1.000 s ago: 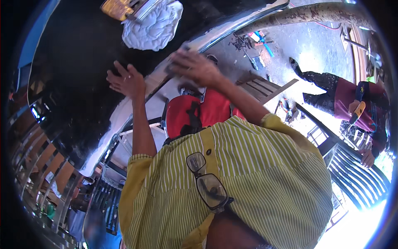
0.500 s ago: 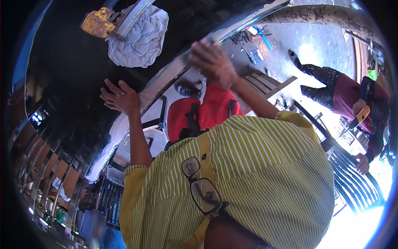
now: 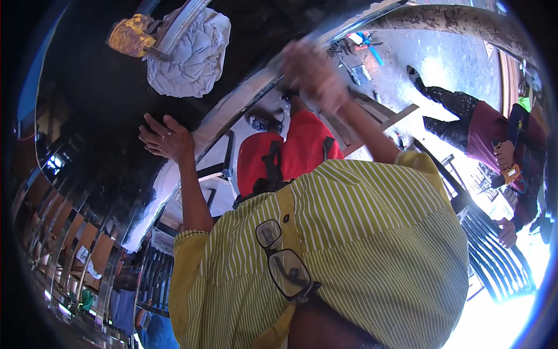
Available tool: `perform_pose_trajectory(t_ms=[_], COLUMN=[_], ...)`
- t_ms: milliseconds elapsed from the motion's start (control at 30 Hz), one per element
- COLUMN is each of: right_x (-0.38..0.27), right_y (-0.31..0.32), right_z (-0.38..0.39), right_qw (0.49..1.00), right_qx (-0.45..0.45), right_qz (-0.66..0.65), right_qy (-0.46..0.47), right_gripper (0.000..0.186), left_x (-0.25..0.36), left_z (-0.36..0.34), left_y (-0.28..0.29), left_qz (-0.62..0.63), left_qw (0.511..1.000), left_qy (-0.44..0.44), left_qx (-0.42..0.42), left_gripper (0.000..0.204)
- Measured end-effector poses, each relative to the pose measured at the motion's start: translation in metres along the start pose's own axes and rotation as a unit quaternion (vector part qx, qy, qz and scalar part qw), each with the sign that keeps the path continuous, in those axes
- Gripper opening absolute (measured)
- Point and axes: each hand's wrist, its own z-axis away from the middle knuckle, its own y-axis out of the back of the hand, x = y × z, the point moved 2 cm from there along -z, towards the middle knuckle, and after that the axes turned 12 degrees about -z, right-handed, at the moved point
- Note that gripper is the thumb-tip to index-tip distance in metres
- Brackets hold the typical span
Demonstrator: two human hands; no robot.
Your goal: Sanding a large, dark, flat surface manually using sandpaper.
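My left hand (image 3: 165, 139) is open, fingers spread, resting on or just above the glossy black panel (image 3: 99, 104) beside its pale edge. My right hand (image 3: 314, 75) is smeared by motion over the same edge farther right; whether it holds anything is hidden by blur. Above my left hand lies a crumpled white cloth (image 3: 186, 70), with a yellow-stained lump (image 3: 131, 35) on a metal blade and a long metal strip (image 3: 183, 23) over it, touching neither hand.
A co-worker (image 3: 482, 134) in maroon stands at right, holding an orange tool (image 3: 510, 173). Also there: a slatted wooden piece (image 3: 366, 119), tools (image 3: 372, 52) on the floor, a curved mottled post (image 3: 442, 20), dark slatted furniture (image 3: 494, 250), and wooden slats (image 3: 70, 238) at left.
My right hand has moved up and right along the panel's edge. My left hand has shifted slightly down and left in view. The cloth and tools sit lower and farther left in view.
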Motion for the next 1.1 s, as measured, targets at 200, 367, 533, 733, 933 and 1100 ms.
perform_pose_trajectory(t_ms=[200,367,533,733,933,1100], right_x=[0.047,0.160,0.013,-0.089,0.142,0.086], right_y=[0.028,0.087,0.022,-0.046,0.064,0.061], right_z=[0.005,0.009,-0.009,-0.013,-0.005,-0.020], right_qw=[0.997,0.955,0.972,0.985,0.967,0.976], right_qx=[0.021,0.285,0.227,0.007,0.256,0.210], right_qz=[0.039,0.042,-0.059,-0.129,-0.014,0.011], right_qy=[0.067,-0.070,-0.024,0.118,0.005,-0.065], right_gripper=[0.049,0.034,0.046,0.047,0.030,0.036], left_x=[0.002,-0.001,-0.002,0.000,-0.003,-0.002], left_z=[0.000,0.001,0.001,0.000,0.001,0.000], left_y=[0.001,-0.001,-0.001,0.001,-0.002,-0.003], left_qz=[0.005,-0.005,0.001,0.010,0.009,0.009], left_qw=[1.000,1.000,1.000,1.000,1.000,1.000], left_qy=[-0.008,-0.003,-0.001,-0.019,-0.014,-0.008], left_qx=[-0.003,-0.011,0.007,0.011,0.017,0.027], left_gripper=[0.050,0.051,0.050,0.050,0.050,0.050])
